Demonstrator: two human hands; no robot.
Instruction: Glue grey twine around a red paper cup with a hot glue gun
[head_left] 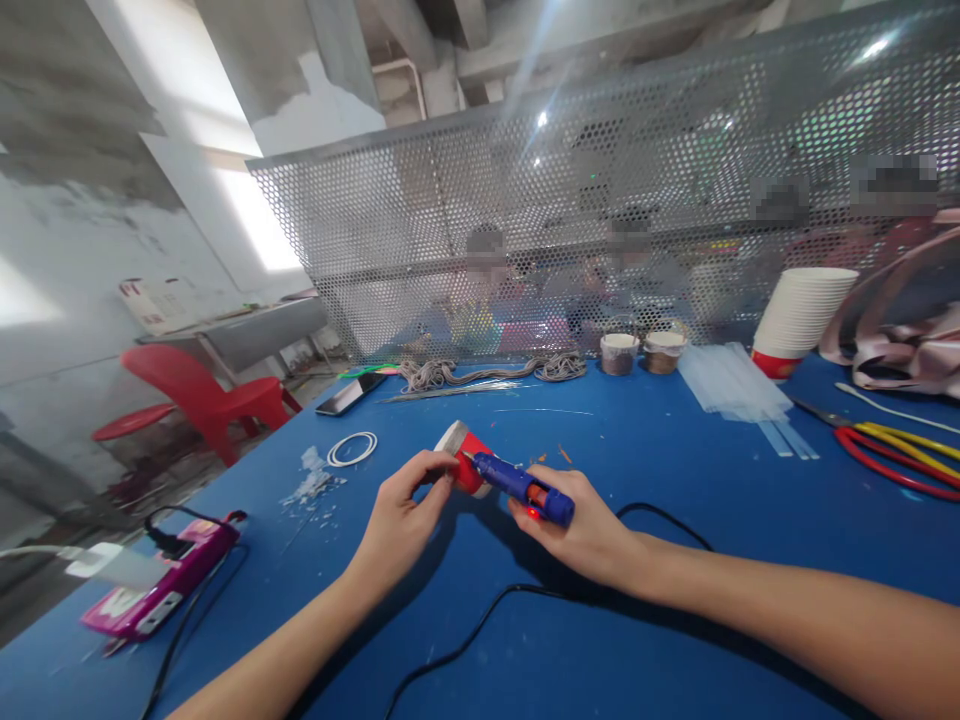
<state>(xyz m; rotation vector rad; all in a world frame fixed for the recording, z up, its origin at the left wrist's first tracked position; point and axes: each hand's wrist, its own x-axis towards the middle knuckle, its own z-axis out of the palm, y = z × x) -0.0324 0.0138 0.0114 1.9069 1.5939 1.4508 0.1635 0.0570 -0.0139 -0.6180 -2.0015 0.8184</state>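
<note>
Over the middle of the blue table, my left hand (409, 505) pinches a red and white paper cup (474, 452) by its rim side; the cup lies tilted on its side. My right hand (574, 520) is wrapped round a blue hot glue gun (517, 478), whose small red light glows near my fingers. The gun's nozzle points left and meets or nearly meets the cup's wall; whether it touches, I cannot tell. A black cord (517, 588) runs across the table beneath my right forearm.
A pink power strip (180, 580) sits at left, near white scraps (311, 480) and a white cord ring (352, 449). Behind are a phone (350, 393), grey cord (495, 372), two small tubs (619, 353), glue sticks (739, 385), stacked cups (802, 315), scissors (892, 440) and a perforated metal screen (420, 240).
</note>
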